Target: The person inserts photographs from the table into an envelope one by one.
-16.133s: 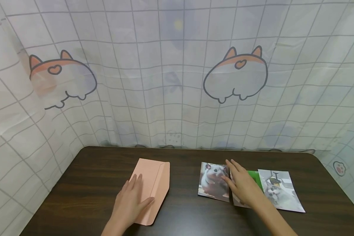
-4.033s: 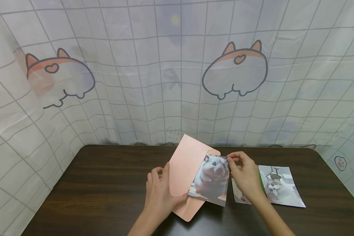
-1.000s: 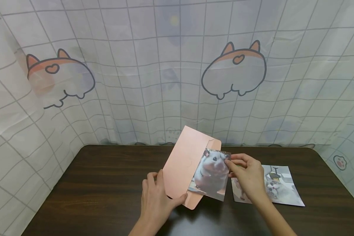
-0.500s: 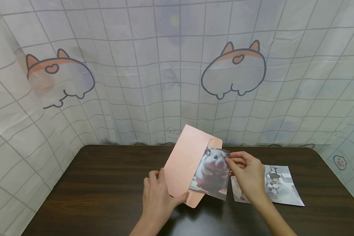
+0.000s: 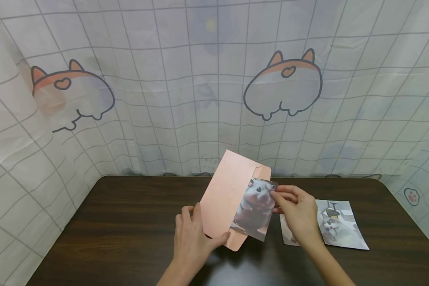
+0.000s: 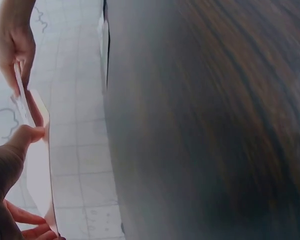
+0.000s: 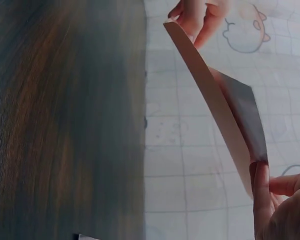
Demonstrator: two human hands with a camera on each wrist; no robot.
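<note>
A pink envelope (image 5: pixel 223 192) is tilted up off the table, its flap side facing right. My left hand (image 5: pixel 193 238) grips its lower left part, thumb in front and fingers at the edge. The hamster photo (image 5: pixel 255 208) has its left edge at the envelope's opening; the rest of it sticks out to the right. My right hand (image 5: pixel 300 214) pinches the photo's upper right side between thumb and fingers. In the right wrist view, the photo (image 7: pixel 247 115) stands out from the envelope (image 7: pixel 215 110). How deep the photo sits inside is hidden.
On the dark wooden table (image 5: pixel 128 222), a cat photo (image 5: pixel 339 226) lies at the right. Another photo (image 5: pixel 288 234) lies beside it, mostly covered by my right hand. Behind the table hangs a white grid-patterned curtain (image 5: pixel 186 99).
Over the last second the right hand and photo have shifted slightly left toward the envelope, and the photo's angle has changed. Earlier, the envelope lay flat and the hamster photo was on the table.
</note>
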